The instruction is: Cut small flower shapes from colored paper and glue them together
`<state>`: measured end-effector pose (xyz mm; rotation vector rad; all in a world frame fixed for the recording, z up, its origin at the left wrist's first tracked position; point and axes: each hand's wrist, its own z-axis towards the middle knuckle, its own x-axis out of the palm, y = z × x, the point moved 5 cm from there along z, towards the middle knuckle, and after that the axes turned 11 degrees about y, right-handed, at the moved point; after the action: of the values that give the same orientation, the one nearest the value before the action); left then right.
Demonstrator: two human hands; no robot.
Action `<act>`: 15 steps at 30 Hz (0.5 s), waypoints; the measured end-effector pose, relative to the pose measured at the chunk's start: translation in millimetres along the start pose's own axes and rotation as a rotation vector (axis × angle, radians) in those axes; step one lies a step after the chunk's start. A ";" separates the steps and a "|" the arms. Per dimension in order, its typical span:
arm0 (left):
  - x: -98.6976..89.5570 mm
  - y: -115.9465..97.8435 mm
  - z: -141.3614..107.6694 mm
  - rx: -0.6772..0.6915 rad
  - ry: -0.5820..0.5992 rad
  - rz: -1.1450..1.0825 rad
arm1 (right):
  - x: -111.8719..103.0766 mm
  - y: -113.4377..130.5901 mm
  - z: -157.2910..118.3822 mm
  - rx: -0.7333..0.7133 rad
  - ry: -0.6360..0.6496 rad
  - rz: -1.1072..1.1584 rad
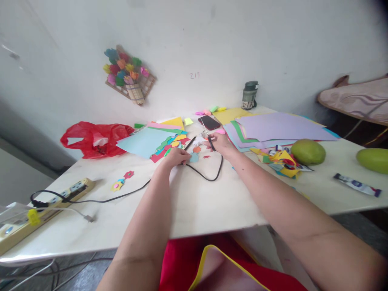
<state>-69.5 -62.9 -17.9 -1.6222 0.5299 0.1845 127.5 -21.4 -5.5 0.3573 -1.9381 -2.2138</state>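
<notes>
My right hand point(220, 144) is closed around the black handle of a corded tool point(211, 142), which looks like a soldering iron. Its thin metal shaft points away toward the phone. A black cord point(209, 180) loops from the handle back past my left hand point(177, 157). The left fingers are curled together; whatever they pinch is too small to make out. Beside them are a dark slim stick point(190, 143) and a light blue paper piece point(194, 157). An orange paper flower point(197, 149) and a small red cutout point(206, 157) lie between the hands.
Paper sheets point(273, 125) lie right, with a pale blue sheet point(145, 141) left. A phone point(209, 122) and tumbler point(249, 95) are behind. Scraps point(283, 161), green fruit point(308, 152) and a tube point(357, 185) sit right; a red bag point(106, 141) and power strip point(45, 214) left.
</notes>
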 end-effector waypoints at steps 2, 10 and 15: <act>0.8 0.2 0.8 -0.020 0.007 0.078 | 0.4 1.2 -0.1 -0.019 0.015 -0.012; 3.1 -4.1 -0.1 -0.001 -0.013 0.063 | -9.7 2.3 6.4 -0.067 -0.017 -0.096; 4.4 -13.3 -2.8 0.116 -0.010 -0.175 | -28.4 -7.6 17.7 -0.074 -0.069 -0.211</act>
<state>-60.3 -66.2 -7.4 -1.5449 0.3818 0.0304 149.6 4.6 -9.1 0.5022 -1.9255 -2.4518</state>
